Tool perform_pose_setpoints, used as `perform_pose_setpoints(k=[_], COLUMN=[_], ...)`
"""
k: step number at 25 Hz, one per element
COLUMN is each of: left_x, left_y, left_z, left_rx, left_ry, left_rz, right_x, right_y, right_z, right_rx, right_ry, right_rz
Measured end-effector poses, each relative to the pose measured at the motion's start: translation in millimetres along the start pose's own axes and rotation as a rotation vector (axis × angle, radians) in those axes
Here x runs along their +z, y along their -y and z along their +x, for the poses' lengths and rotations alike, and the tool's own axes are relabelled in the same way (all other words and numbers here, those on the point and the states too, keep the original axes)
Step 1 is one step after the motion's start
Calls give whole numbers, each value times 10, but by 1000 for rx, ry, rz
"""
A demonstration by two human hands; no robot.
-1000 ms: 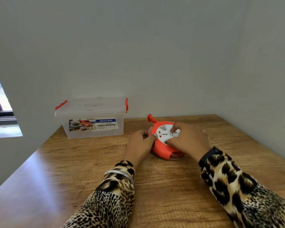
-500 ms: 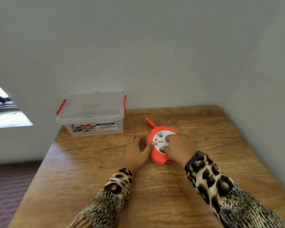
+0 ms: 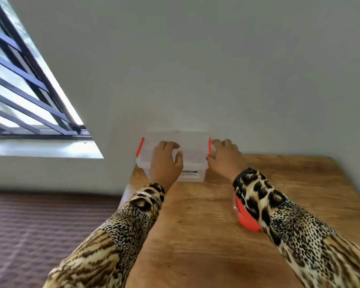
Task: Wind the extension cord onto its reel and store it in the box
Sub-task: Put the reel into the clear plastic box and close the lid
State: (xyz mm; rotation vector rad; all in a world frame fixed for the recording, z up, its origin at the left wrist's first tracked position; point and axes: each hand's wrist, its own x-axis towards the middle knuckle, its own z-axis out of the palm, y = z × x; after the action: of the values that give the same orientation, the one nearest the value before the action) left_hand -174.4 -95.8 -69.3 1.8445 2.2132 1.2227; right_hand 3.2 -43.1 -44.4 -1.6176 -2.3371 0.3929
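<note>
The reel [image 3: 245, 217] sits on the table [image 3: 195, 235], close by, half hidden under the right sleeve [image 3: 279, 215]. It looks like hard, smooth plastic, not heavy, so gripping its round rim should work best. I cannot see the cord. Farther off, by the wall, is the box [image 3: 193, 163] with its lid on. The left hand [image 3: 166, 163] lies flat on the lid, fingers spread. The right hand [image 3: 224, 159] touches the right clip [image 3: 210, 146], fingers loosely curled, maybe pulling it.
</note>
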Motion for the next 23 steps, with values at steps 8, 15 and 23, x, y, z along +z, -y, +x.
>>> perform_pose_setpoints(k=[8, 15, 23], left_x=[-204, -318, -602], left_y=[1083, 1345, 1518], left_z=[723, 254, -95], left_rx=[-433, -476, -459], left_ry=[249, 213, 242], left_rz=[17, -61, -96], right_x=[524, 779, 829], right_y=[318, 481, 506], right_z=[672, 18, -377], right_rx=[314, 478, 572], right_ry=[88, -259, -335], right_rz=[219, 230, 417])
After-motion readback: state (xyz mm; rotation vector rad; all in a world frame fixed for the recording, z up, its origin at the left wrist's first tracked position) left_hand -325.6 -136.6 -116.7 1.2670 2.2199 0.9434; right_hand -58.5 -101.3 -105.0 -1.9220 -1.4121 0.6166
